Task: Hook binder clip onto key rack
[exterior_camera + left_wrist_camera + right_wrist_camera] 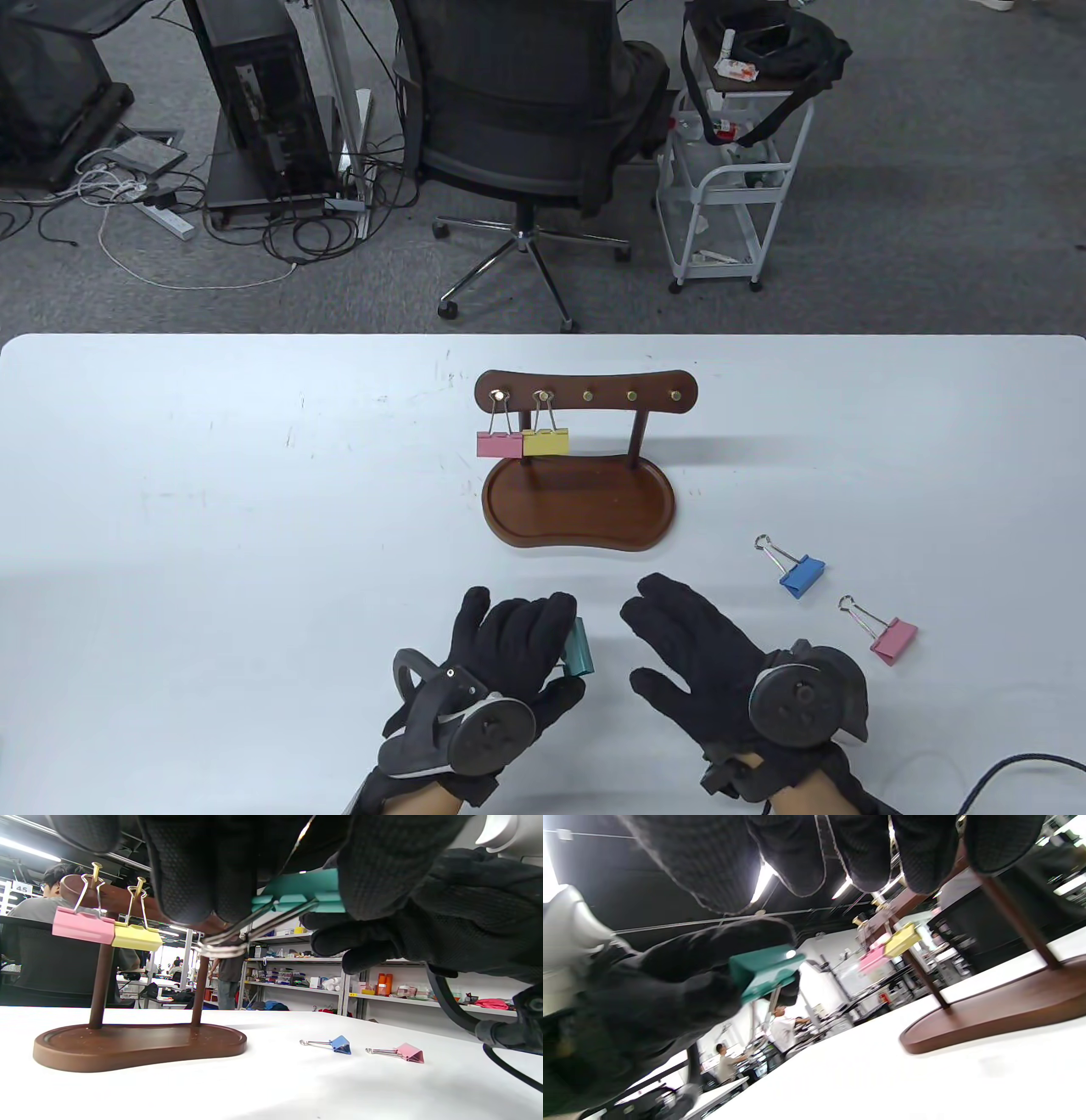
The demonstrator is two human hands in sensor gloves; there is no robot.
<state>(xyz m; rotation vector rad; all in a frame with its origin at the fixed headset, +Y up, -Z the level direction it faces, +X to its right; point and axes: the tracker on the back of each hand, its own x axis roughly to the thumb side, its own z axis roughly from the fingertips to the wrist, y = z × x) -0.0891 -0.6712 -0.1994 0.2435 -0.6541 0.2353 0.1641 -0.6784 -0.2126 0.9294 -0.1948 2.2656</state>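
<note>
Left hand (pixel 501 654) fingers (pixel 186 870) pinching teal clip (pixel 578 647), right hand (pixel 721 662) fingers spread, key rack (pixel 585 395) ahead bearing pink clip (pixel 499 444) and yellow clip (pixel 545 441), blue clip (pixel 802 576) on tabletop (pixel 212 509).

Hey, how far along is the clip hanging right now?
Done: a pink clip and a yellow clip hang on the rack's two leftmost pegs. In hand: the left hand grips a teal clip; the right hand holds nothing. Left: hooking the teal one, plus the blue clip and another pink clip on the table; three pegs are free.
</note>
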